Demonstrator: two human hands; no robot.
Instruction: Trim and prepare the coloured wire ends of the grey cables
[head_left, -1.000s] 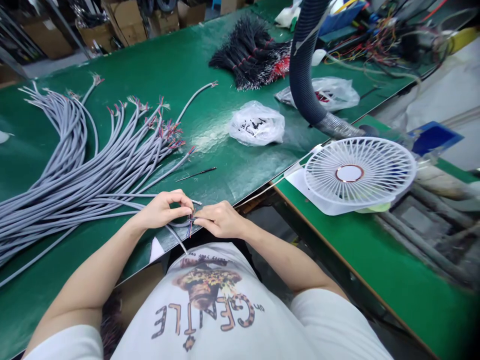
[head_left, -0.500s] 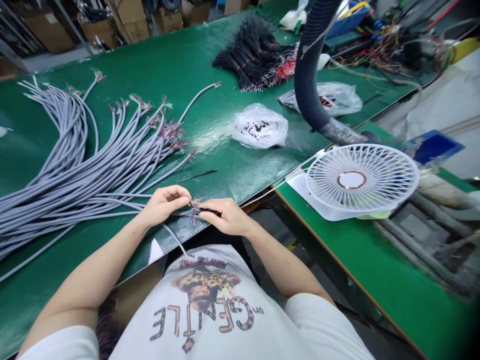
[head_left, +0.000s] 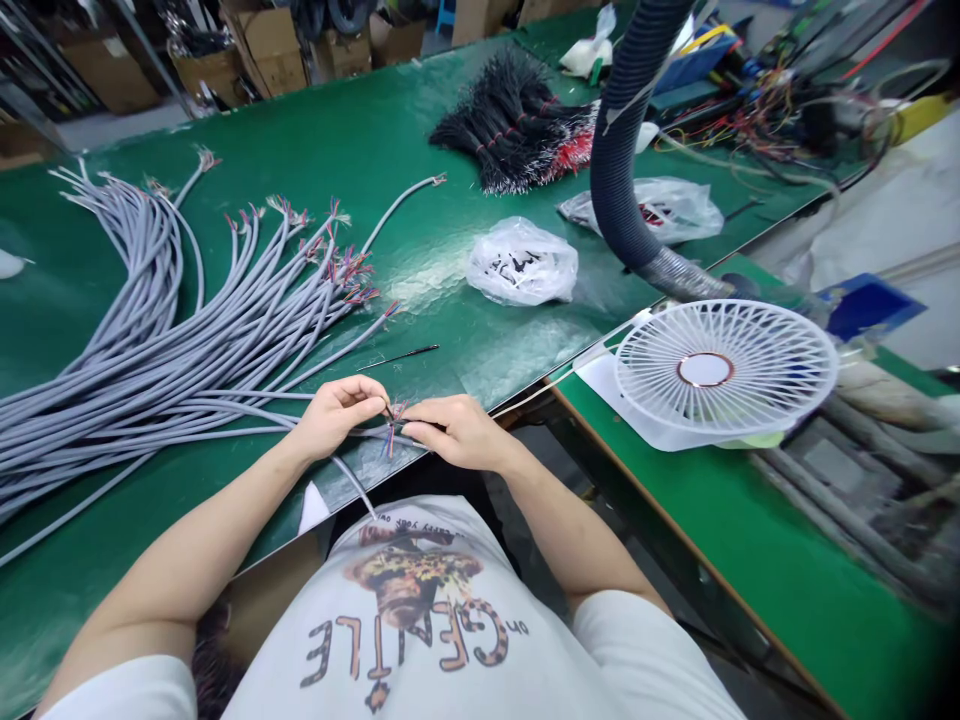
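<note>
At the table's near edge, my left hand (head_left: pixel 339 415) is closed, thumb and forefinger pinching a thin dark strand beside a grey cable's splayed coloured wires (head_left: pixel 389 442). My right hand (head_left: pixel 459 432) meets it from the other side, closed around a small dark tool (head_left: pixel 409 424) that looks like tweezers and is mostly hidden by the fingers. Its tip is at the wires. To the left lies a large bundle of grey cables (head_left: pixel 225 345), many with stripped ends showing red and blue wires. A thin black pointed rod (head_left: pixel 401 356) rests just beyond my hands.
Beyond are a clear plastic bag (head_left: pixel 523 262), black wire bundles (head_left: pixel 517 125) and another bag (head_left: pixel 679 208). A ribbed black hose (head_left: pixel 626 150) comes down at the right. A white fan (head_left: pixel 724 368) stands on the lower green bench (head_left: pixel 720 540).
Both hands stay together at the wire ends and shift slightly within the picture. The whole view moves down a little; the cables and bags lie as before.
</note>
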